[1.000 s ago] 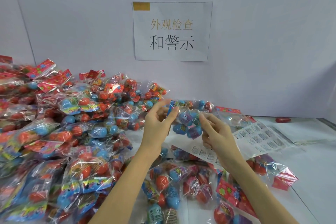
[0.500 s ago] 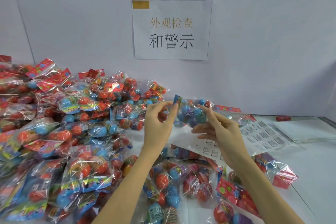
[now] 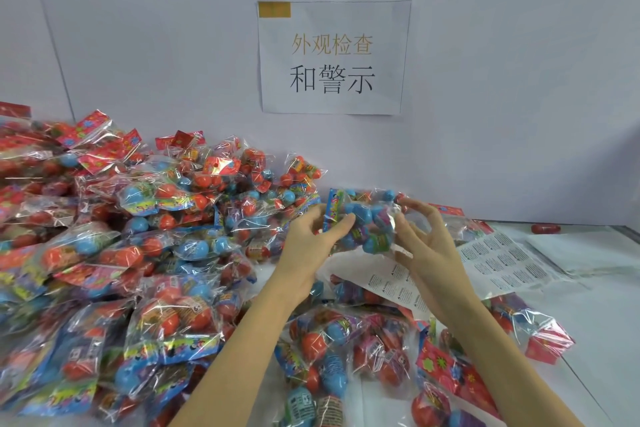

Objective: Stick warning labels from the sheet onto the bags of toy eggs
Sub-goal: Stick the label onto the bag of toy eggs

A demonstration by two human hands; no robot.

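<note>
Gripping one bag [image 3: 363, 225] between both hands, left [image 3: 308, 246] and right [image 3: 427, 246]; label sheet [image 3: 498, 262] partly hidden behind.

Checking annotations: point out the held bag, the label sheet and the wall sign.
held bag [image 3: 360, 224], head view, on its blue eggs
label sheet [image 3: 502, 262], head view, printed middle
wall sign [image 3: 332, 59], head view, paper centre

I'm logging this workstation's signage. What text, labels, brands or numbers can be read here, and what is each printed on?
"外观检查": gold characters, top line of the paper sign on the wall.
"和警示": black characters, bottom line of that sign.
"6+": seemingly, on a small white tag on one bag in the pile; blurred.
Label sheet: rows of printed warning labels, too small to read.
Bag header cards and egg wrappers: colourful print, too blurred to read.
</note>
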